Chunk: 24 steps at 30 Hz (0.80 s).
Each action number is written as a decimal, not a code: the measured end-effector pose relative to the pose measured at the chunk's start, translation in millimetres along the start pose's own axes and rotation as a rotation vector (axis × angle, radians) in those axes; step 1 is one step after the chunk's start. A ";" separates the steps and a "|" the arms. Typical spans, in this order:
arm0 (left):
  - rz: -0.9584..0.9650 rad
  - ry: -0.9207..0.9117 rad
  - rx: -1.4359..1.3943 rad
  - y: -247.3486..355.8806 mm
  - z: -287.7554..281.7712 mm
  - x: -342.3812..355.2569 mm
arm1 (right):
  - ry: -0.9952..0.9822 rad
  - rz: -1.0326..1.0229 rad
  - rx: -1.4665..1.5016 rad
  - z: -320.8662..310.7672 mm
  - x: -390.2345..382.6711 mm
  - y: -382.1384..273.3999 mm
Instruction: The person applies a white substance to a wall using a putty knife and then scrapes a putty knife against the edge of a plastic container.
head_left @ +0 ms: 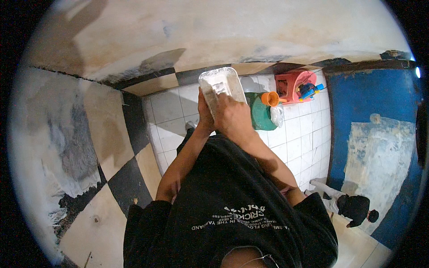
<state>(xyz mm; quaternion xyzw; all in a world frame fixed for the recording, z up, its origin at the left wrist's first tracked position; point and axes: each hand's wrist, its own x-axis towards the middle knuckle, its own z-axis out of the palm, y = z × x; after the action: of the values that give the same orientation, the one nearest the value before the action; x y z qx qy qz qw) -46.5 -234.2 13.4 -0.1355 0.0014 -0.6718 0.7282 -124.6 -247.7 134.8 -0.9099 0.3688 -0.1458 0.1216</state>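
Note:
A shallow white rectangular tray (237, 82) with rounded corners is held up before my chest, tilted so that its inside faces me. Whitish, uneven smears coat that inside. My left hand (205, 111) is closed round the tray's left edge and supports it. Over the tray's near part lies my right hand (233, 117), its fingers bent together and reaching in. A greyish patch shows by its fingertips, but whatever they grip is hidden.
Beyond the tray, a green tub (261, 116) with an orange dipper (270, 98) and a clear plastic bag (277, 115) stands on white floor tiles (167, 105). Further right is a pink plastic stool (292, 82) with a blue object (311, 92). Another person (353, 209) is at the lower right.

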 end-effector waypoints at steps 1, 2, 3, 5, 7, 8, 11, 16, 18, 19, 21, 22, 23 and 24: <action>0.015 -0.019 0.050 1.8 -5.5 -0.3 | 0.015 -0.023 0.015 -2.2 -0.2 -2.9; 0.027 -0.037 0.094 0.5 -8.4 0.0 | 0.048 -0.017 0.039 -6.2 2.3 4.0; 0.073 0.272 0.313 -2.4 14.0 -9.9 | 0.080 -0.013 0.069 -11.1 7.6 16.9; 0.074 0.113 0.216 2.4 22.6 -0.8 | 0.125 0.049 0.066 -21.8 18.9 36.6; 0.080 0.142 0.272 7.2 20.5 -3.6 | 0.164 0.060 0.061 -31.9 30.0 40.0; 0.085 0.186 0.384 6.8 30.1 -1.7 | 0.184 0.042 0.063 -29.7 31.3 44.5; 0.058 0.317 0.505 -1.3 47.3 5.1 | 0.068 0.065 -0.025 -18.7 29.8 39.3; -0.002 0.347 0.382 -2.6 35.2 1.6 | 0.035 0.032 0.060 -5.5 17.3 26.5; 0.235 0.047 0.719 -9.9 29.2 -1.5 | 0.010 -0.021 0.052 -7.0 14.7 16.5; 0.235 0.016 0.693 -10.4 26.2 -1.7 | 0.009 -0.036 0.033 -1.8 13.2 14.4; 0.128 0.079 0.457 -4.0 26.8 -1.4 | 0.001 0.011 0.047 -8.3 20.7 24.9; 0.016 0.171 0.244 -0.4 27.1 -0.3 | -0.004 0.035 0.053 -13.2 25.1 29.6; 0.086 0.231 0.355 1.5 20.2 -0.2 | 0.097 0.098 0.074 -22.6 31.6 26.7; 0.089 0.256 0.367 3.2 13.7 -0.8 | 0.100 0.094 0.097 -25.3 35.2 26.2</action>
<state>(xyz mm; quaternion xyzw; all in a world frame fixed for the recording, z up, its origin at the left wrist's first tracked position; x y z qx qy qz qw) -41.0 -230.5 25.7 0.0858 -0.0225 -0.6397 0.7635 -126.1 -293.8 155.8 -0.8763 0.4092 -0.2027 0.1536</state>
